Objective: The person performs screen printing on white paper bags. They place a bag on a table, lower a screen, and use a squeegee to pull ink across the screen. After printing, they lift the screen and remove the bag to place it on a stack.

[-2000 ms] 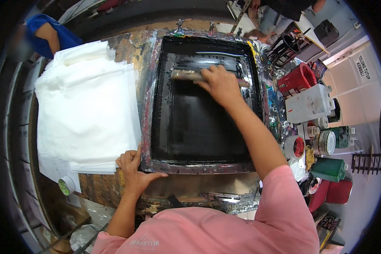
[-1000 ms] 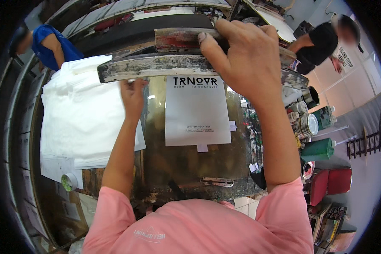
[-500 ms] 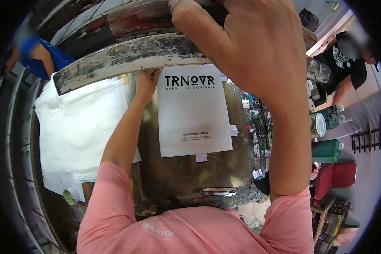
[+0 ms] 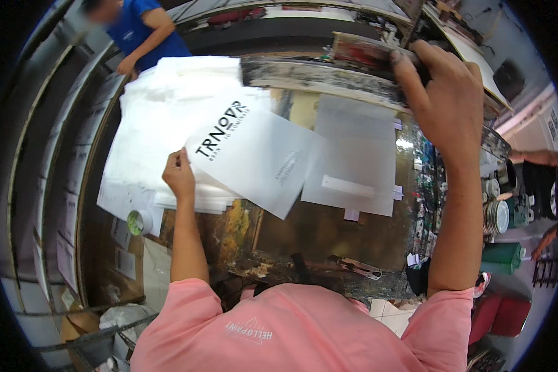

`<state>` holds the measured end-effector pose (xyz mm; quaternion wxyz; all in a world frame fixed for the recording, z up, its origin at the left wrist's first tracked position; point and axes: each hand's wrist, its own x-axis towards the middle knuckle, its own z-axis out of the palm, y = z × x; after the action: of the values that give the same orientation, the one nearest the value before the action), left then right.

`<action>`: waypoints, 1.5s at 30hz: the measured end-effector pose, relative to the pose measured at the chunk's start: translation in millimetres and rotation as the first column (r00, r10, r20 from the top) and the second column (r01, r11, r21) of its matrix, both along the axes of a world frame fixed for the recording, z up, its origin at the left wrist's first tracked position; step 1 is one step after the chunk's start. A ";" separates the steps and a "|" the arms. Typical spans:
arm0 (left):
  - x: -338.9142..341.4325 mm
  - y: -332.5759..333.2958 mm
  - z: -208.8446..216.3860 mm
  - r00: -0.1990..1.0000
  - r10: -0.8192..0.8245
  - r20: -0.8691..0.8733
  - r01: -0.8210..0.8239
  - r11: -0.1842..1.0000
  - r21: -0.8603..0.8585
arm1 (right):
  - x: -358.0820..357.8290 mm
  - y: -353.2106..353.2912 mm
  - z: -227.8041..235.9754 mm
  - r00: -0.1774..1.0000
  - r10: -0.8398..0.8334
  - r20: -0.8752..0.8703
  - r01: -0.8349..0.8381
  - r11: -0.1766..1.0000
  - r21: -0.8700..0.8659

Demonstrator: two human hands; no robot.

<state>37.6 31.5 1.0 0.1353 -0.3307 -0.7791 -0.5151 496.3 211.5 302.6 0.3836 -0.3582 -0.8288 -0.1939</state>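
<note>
Left hand [image 4: 179,174] pinches the printed sheet [image 4: 254,162] by its edge, between the hands, overlapping a second sheet [image 4: 359,146]! Right hand [image 4: 443,96] clasps the blurred scraper [image 4: 363,51], far side hidden; whether it grips the frame [image 4: 319,79] too, can't tell.

My top: a pink tee [image 4: 335,332], cloth matt and soft-looking, shallow folds and creases running over the front. On the chest, left of centre, a small white print [image 4: 249,332]: one line of lettering with a thin triangular outline. Left sleeve [image 4: 183,307] short, same pink, cut loose; right sleeve [image 4: 443,319] matches, its hem plain. Left forearm [image 4: 189,254] and right forearm [image 4: 456,229] bare; left hand [image 4: 180,177] and right hand [image 4: 447,99] likewise bare.
</note>
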 end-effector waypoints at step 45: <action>317.0 131.8 45.6 0.365 -0.930 -0.040 0.833 0.346 -0.432 | -7.3 22.9 23.2 0.995 -0.094 0.047 0.091 0.994 0.060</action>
<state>354.5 163.4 46.6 -0.1187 -0.7881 -0.5189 -0.3091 489.0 234.3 325.8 0.3638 -0.3801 -0.8146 -0.2440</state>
